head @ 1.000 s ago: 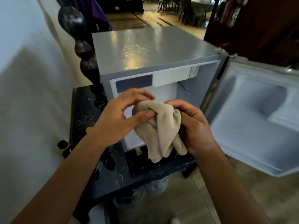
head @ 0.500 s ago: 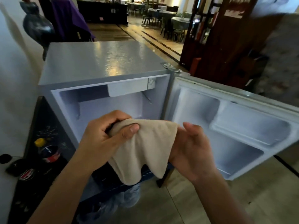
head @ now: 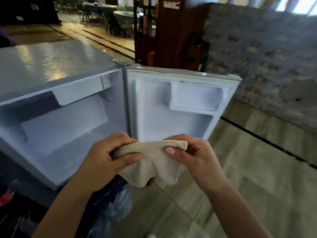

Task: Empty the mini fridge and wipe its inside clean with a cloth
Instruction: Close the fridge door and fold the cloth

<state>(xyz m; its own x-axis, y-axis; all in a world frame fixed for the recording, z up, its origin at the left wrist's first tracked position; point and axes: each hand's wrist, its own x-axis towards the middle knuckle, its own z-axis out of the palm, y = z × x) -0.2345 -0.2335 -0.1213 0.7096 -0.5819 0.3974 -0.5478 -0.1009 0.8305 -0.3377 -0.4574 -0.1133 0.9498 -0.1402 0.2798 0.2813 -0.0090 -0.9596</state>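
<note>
Behind the fridge it's some kind of big dining hall, dark chairs and tables way back on a shiny floor, plus a wooden cabinet [head: 164,31] and a stone-looking wall on the right that's pretty smeared with blur. Mini fridge [head: 56,66] sits right in front of me, door [head: 180,107] swung wide open to the right, grey top catching the light. Inside looks bare and white as far as I can see, but its left side runs off the frame and my arms cover the bottom front edge. I've got the beige cloth [head: 152,164] stretched between both hands just in front of the open door: left hand [head: 106,158] pinching one end, right hand [head: 195,157] pinching the other corner, rest of it drooping down. Down low left there's dark stuff and something red, can't really tell what. Crinkly plastic bag [head: 111,208] under my arms on the tile floor [head: 240,177], partly hidden.
</note>
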